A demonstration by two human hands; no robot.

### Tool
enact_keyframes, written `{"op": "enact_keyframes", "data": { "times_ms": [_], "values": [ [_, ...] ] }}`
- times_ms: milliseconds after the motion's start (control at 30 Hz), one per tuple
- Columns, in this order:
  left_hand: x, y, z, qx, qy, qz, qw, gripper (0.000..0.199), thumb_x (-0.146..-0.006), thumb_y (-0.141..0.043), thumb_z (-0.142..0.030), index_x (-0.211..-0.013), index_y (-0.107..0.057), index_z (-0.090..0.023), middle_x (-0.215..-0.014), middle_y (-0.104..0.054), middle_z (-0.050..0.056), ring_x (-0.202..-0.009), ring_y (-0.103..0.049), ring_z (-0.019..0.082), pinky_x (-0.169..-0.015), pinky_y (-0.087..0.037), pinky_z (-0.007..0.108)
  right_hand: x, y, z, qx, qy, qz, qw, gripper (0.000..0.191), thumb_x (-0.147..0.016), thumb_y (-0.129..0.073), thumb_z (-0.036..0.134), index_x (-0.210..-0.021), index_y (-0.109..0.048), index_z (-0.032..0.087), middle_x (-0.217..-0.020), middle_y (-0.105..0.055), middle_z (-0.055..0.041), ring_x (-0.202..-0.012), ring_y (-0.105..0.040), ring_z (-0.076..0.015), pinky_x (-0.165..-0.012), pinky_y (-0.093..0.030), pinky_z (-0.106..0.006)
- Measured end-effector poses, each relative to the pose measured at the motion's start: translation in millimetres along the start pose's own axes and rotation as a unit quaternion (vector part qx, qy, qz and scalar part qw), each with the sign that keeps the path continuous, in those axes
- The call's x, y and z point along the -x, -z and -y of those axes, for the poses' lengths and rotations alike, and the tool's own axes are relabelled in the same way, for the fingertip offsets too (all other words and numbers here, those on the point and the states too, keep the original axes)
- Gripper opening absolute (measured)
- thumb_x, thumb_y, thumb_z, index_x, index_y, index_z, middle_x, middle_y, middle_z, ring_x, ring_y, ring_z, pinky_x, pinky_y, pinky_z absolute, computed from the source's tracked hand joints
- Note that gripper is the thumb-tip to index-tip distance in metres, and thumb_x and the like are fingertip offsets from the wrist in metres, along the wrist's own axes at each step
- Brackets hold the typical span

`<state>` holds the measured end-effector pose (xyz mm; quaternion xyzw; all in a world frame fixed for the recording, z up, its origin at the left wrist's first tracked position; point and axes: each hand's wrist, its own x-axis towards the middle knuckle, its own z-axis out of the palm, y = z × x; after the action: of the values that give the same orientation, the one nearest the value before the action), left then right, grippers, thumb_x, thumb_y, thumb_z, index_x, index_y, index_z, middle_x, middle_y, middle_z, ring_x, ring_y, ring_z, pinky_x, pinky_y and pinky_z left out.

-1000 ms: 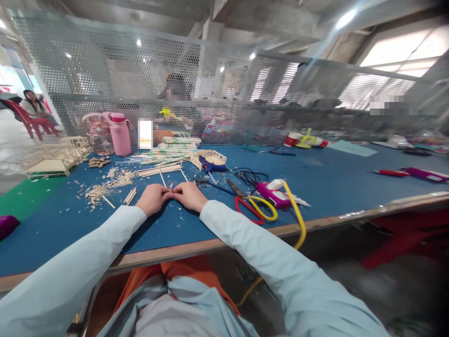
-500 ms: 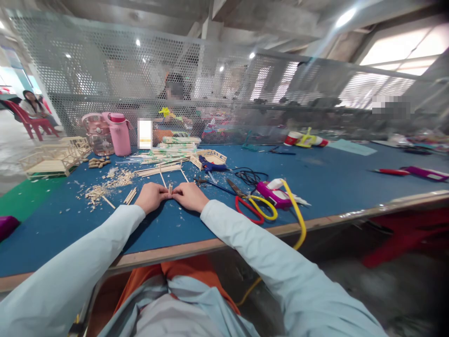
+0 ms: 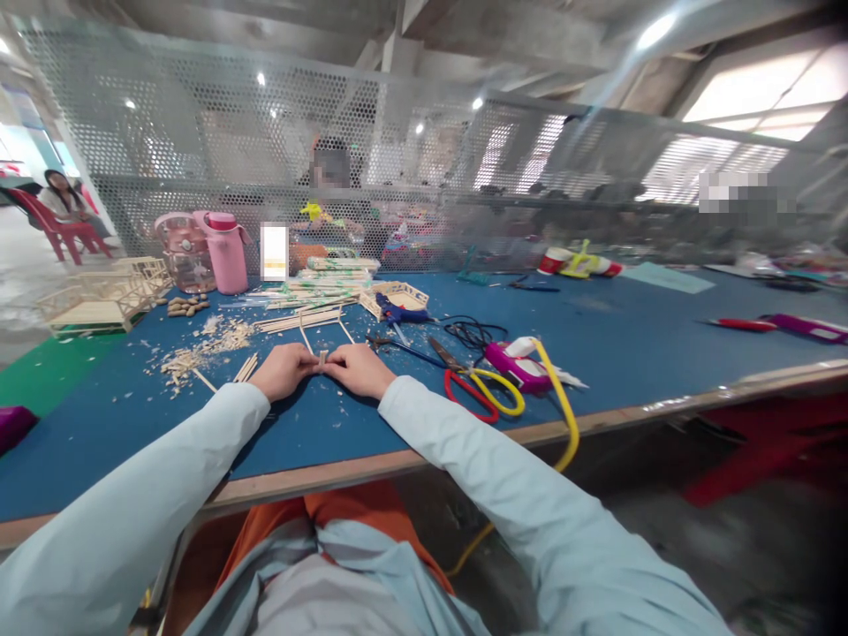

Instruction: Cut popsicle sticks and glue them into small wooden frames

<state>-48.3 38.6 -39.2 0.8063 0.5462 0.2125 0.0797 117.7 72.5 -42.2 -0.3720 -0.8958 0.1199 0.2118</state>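
Observation:
My left hand (image 3: 286,369) and my right hand (image 3: 359,368) meet low over the table, their fingertips pinched on a small bundle of short wooden sticks (image 3: 322,357) that stands upright between them. Just beyond the fingers is a thin frame of wooden sticks (image 3: 306,338), its near part hidden by my hands. Several short cut sticks (image 3: 246,367) lie beside my left wrist. To the right of my right hand are scissors (image 3: 482,389) with one red and one yellow handle, and a blue glue gun (image 3: 402,312) rests farther back.
Wood scraps (image 3: 192,358) are scattered at left, near peanuts (image 3: 187,306). A pink bottle (image 3: 226,254), packs of sticks (image 3: 331,283) and a hexagonal stick frame (image 3: 411,294) stand behind. A purple power strip (image 3: 517,367) with a yellow cable (image 3: 560,397) lies right. Perforated metal screen (image 3: 265,141) behind.
My left wrist and forearm have shifted very slightly to the left. Both hands keep their pinch on the short sticks, and the table's things have stayed put.

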Motion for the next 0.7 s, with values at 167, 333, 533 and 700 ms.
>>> {"op": "enact_keyframes", "data": {
  "times_ms": [167,333,533,700],
  "values": [
    [3.5,5.6,-4.3,0.023,0.043,-0.004,0.999,0.023,-0.077,-0.054,-0.032,-0.083,-0.072,-0.019,-0.083,-0.071,0.005,-0.073,-0.062,0.018,-0.067,-0.043,0.023,0.1,0.1,-1.8,-0.02,0.021,0.013,0.999,0.035,-0.08,-0.054,0.042,-0.066,-0.069,0.014,-0.06,-0.063,-0.0018,-0.055,-0.048,-0.0089,-0.051,-0.025,-0.022],
    [6.3,6.9,-9.7,0.038,0.064,-0.016,0.997,0.025,-0.075,-0.054,-0.032,-0.088,-0.071,-0.019,-0.083,-0.072,0.004,-0.073,-0.063,0.018,-0.066,-0.044,0.023,-1.1,-3.3,-5.5,-0.032,0.014,0.008,0.999,0.026,-0.079,-0.057,0.034,-0.069,-0.07,0.014,-0.063,-0.065,-0.0013,-0.057,-0.049,-0.0087,-0.052,-0.025,-0.021],
    [4.7,7.8,-7.7,0.051,0.022,0.015,0.998,0.023,-0.074,-0.052,-0.03,-0.08,-0.072,-0.019,-0.077,-0.071,0.003,-0.07,-0.061,0.017,-0.067,-0.042,0.023,-0.2,-1.2,-4.8,-0.051,0.023,0.01,0.998,0.021,-0.078,-0.059,0.029,-0.068,-0.07,0.014,-0.063,-0.065,-0.0015,-0.058,-0.051,-0.0093,-0.054,-0.027,-0.02],
    [1.6,6.9,7.9,0.078,0.05,0.002,0.996,0.031,-0.076,-0.048,-0.039,-0.079,-0.071,-0.018,-0.07,-0.07,0.002,-0.065,-0.06,0.016,-0.06,-0.042,0.022,0.9,-0.2,-4.4,-0.08,0.024,0.003,0.996,0.015,-0.075,-0.061,0.024,-0.068,-0.071,0.015,-0.062,-0.065,-0.0006,-0.057,-0.052,-0.0091,-0.054,-0.029,-0.02]
  ]
}}
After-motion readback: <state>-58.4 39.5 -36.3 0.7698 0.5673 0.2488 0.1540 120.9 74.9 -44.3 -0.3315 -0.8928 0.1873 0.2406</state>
